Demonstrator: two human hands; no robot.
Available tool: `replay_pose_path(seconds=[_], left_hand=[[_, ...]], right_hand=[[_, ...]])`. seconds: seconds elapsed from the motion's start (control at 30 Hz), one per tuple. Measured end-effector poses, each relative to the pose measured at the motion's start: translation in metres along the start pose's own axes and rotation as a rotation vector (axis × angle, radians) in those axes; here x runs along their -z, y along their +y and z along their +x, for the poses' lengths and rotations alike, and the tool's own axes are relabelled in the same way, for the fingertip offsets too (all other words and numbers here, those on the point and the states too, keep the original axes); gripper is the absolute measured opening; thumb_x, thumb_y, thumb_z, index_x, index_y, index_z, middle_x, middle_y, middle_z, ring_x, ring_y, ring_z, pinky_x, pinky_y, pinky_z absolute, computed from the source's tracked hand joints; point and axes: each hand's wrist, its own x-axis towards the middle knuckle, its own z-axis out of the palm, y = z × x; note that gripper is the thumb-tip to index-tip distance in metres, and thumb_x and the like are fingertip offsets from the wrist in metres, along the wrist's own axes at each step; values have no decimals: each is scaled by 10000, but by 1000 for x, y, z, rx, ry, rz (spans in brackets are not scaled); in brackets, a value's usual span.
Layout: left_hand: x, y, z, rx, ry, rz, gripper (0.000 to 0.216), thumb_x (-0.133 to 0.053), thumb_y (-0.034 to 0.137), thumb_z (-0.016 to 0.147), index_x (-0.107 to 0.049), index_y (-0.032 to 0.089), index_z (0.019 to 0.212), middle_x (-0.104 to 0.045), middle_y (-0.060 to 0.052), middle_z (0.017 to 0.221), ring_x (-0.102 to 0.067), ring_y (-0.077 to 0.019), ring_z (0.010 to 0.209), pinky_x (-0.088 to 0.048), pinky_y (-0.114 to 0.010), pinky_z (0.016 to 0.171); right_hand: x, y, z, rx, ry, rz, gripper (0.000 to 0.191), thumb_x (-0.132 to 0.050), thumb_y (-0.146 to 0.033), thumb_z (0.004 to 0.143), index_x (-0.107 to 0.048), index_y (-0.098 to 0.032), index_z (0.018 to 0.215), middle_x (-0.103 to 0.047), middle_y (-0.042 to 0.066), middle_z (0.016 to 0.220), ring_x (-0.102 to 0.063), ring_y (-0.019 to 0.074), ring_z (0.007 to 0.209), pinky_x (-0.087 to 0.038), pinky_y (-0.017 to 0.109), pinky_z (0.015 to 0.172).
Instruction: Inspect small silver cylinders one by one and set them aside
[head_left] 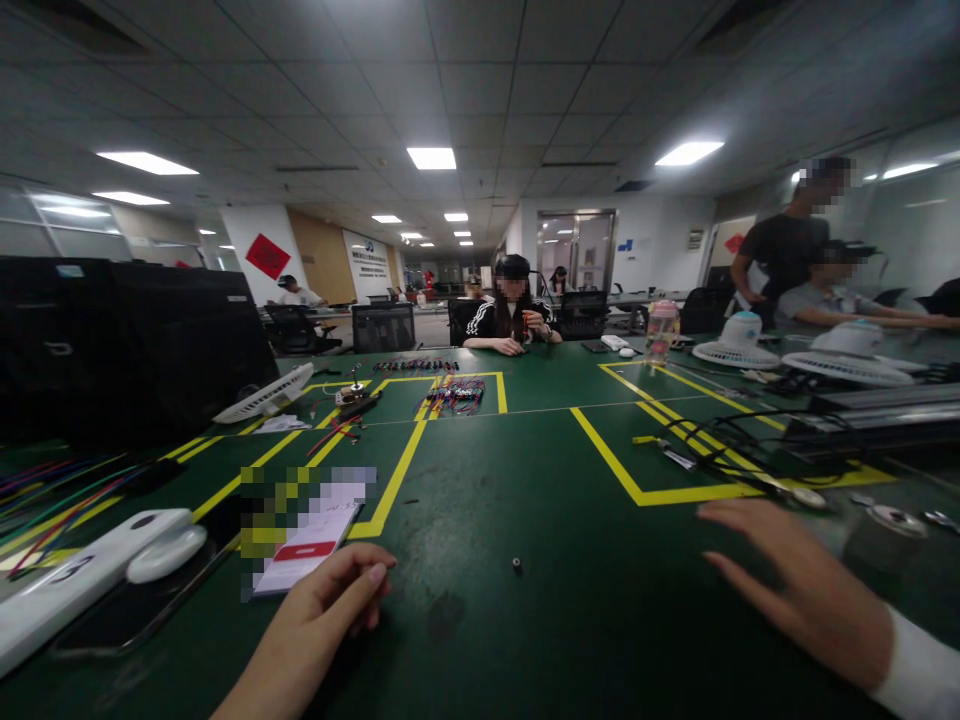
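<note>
My left hand [330, 610] is closed beside a lit phone [307, 555], its thumb pressed along the curled fingers. Whatever may be inside that grip is hidden. On the right, my right hand [806, 585] has its thumb and fingers apart and holds nothing. Between the hands, a tiny metal piece [516, 565], like a nut or short spacer, sits on the green tabletop [585, 640]. A round metal cylinder [889, 535] stands just beyond the right hand.
Left of me lie a white device marked 3 [90, 585], coloured wires [67, 500] and a black case [150, 350]. Wired parts [454, 393] lie ahead. Black cables [720, 455] and white fans [847, 350] are at right. A person [514, 315] sits across the table.
</note>
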Motion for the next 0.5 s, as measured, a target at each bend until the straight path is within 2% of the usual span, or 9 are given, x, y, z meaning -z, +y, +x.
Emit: replay_pose_path(seconds=[0.07,0.13,0.2,0.23,0.3,0.37,0.43,0.5], left_hand=[[0,1,0,-11,0,-9,210,-632,425,750,-667,223,798,-624,37,597,-543,-143,484,-382,-220,444],[1,2,-1,-12,-39,-2,197,-624,410,766,-666,222,808,-616,41,600,-544,-143,501,-402,-226,469],[4,4,-3,-5,-86,21,186,-608,396,791,-663,222,828,-612,41,615,-551,-147,528,-417,-234,496],[5,5,-3,-5,-105,30,181,-600,387,803,-660,221,840,-609,42,624,-553,-148,538,-420,-237,505],[7,7,-4,-7,-128,36,171,-587,372,820,-653,218,858,-608,40,647,-557,-149,556,-423,-242,519],[8,8,-4,-8,-133,32,166,-581,363,827,-650,216,863,-611,38,670,-558,-148,564,-425,-245,527],[8,8,-4,-8,-131,30,168,-578,364,828,-651,216,860,-614,36,679,-554,-147,564,-425,-245,529],[8,7,-3,-6,-130,23,170,-585,370,820,-654,218,852,-611,38,677,-549,-146,557,-422,-245,523]], right_hand=[[-30,-46,17,33,-176,133,329,-521,-371,840,-568,-242,1138,-538,66,1162,-502,214,1072,-392,422,978],[-56,-84,34,44,-335,269,384,-513,-315,849,-518,-204,1216,-526,82,1156,-534,173,957,-452,372,894],[-76,-113,52,81,-434,348,456,-551,-279,827,-476,-186,1266,-530,83,1128,-532,152,894,-468,337,844],[-84,-124,59,108,-460,367,431,-562,-262,820,-503,-188,1240,-542,74,1097,-528,151,896,-462,328,845],[-95,-140,71,161,-481,380,264,-551,-227,825,-604,-189,1081,-571,52,1017,-519,154,929,-441,317,867],[-98,-146,74,191,-489,386,148,-509,-185,841,-641,-173,905,-587,46,930,-519,154,927,-430,309,863],[-93,-145,70,189,-478,385,154,-472,-171,854,-625,-164,875,-586,47,898,-527,146,891,-437,295,827],[-81,-135,61,156,-455,378,168,-442,-198,874,-598,-168,930,-578,52,918,-528,143,867,-445,291,794]])
